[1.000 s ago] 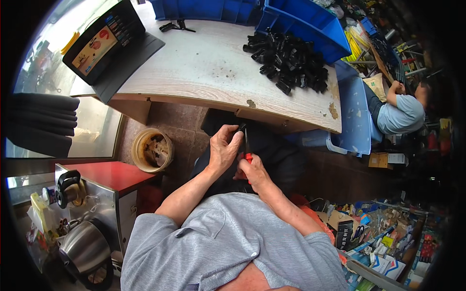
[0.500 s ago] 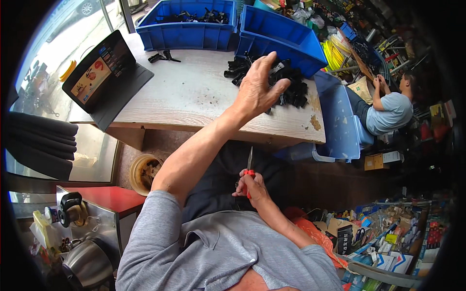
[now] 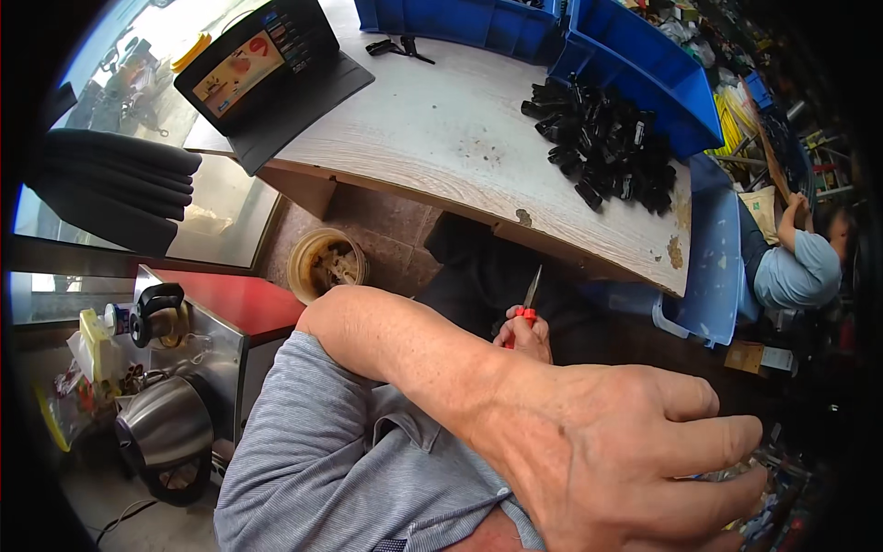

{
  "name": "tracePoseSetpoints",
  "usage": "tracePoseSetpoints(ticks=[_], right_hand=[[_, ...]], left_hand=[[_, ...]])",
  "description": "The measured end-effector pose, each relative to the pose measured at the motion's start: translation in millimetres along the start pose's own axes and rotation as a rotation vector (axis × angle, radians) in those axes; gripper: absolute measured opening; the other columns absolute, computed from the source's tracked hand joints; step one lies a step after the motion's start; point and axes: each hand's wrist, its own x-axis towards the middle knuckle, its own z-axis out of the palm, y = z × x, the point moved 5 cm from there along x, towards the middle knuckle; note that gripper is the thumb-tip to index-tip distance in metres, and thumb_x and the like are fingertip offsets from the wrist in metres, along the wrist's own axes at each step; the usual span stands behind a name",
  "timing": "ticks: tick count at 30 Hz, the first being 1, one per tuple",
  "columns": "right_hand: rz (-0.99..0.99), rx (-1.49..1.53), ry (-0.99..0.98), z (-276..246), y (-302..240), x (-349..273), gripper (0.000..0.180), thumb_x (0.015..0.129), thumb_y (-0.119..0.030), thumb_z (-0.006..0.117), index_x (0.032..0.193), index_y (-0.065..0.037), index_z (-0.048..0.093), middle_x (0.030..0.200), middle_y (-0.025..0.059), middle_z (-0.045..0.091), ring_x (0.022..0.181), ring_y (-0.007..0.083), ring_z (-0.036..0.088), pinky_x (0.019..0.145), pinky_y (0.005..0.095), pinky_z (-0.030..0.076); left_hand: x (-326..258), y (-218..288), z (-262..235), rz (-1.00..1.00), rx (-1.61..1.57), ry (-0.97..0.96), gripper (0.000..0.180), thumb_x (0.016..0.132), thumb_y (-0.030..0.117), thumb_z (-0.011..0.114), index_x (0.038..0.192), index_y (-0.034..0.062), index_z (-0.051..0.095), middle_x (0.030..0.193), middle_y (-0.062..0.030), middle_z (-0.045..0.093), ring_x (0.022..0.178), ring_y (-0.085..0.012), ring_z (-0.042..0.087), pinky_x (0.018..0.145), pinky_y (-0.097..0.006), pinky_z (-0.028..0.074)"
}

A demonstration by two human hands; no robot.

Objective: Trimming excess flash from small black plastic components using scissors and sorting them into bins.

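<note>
My left hand [image 3: 635,442] is large and close in the lower right, its arm crossing over my chest. Its back faces up. The fingers are bent but apart, with nothing visible in them; the palm is hidden. Beyond my left forearm, my right hand [image 3: 533,339] closes round red-handled scissors [image 3: 532,293], their pointed metal blades directed away from me toward the table edge. On the table lies a heap of black plastic parts [image 3: 612,147], out of reach of both hands.
A table [image 3: 441,138] holds a tablet [image 3: 253,74] at the left and a few black pieces [image 3: 401,48]. Two blue crates [image 3: 644,69] [image 3: 469,28] stand at its back. A bucket [image 3: 299,267] sits on the floor, near a kettle [image 3: 170,419]. Another person [image 3: 800,267] sits at far right.
My left hand has come back from above the black heap to close in front of me at lower right. The view has shifted; my right hand still grips the scissors.
</note>
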Motion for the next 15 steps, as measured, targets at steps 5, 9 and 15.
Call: tracePoseSetpoints(ticks=[5,9,15], right_hand=[[-0.013,-0.034,0.076,-37.8,46.0,40.4,0.019,0.090,-0.019,0.057,0.099,-0.004,0.053,0.067,0.0001,0.050,0.054,0.0096,0.054,0.061,0.0315,0.059],[-0.065,0.104,-0.001,-14.0,12.0,13.4,0.018,0.086,-0.018,0.059,0.098,-0.005,0.054,0.063,0.0017,0.052,0.050,0.0125,0.054,0.057,0.0379,0.060],[-0.076,0.022,-0.085,-16.4,20.0,22.6,0.023,0.094,-0.028,0.057,0.100,-0.006,0.052,0.065,0.0023,0.053,0.054,0.0148,0.058,0.061,0.0416,0.060]], left_hand=[[-12.2,-11.1,-31.4,0.145,0.101,-0.102,0.015,0.095,0.021,0.061,0.097,0.0075,0.067,0.090,-0.0139,0.067,0.067,-0.0261,0.065,0.050,-0.029,0.049],[-35.6,-87.4,-117.3,-0.139,0.706,-0.315,0.034,0.077,0.007,0.078,0.109,0.0034,0.067,0.104,-0.0170,0.069,0.095,-0.0326,0.067,0.078,-0.036,0.056],[-73.8,-189.1,-311.7,-0.475,1.623,-0.160,0.037,0.083,0.016,0.065,0.120,0.0103,0.064,0.122,-0.0120,0.063,0.110,-0.0345,0.058,0.095,-0.041,0.048]])
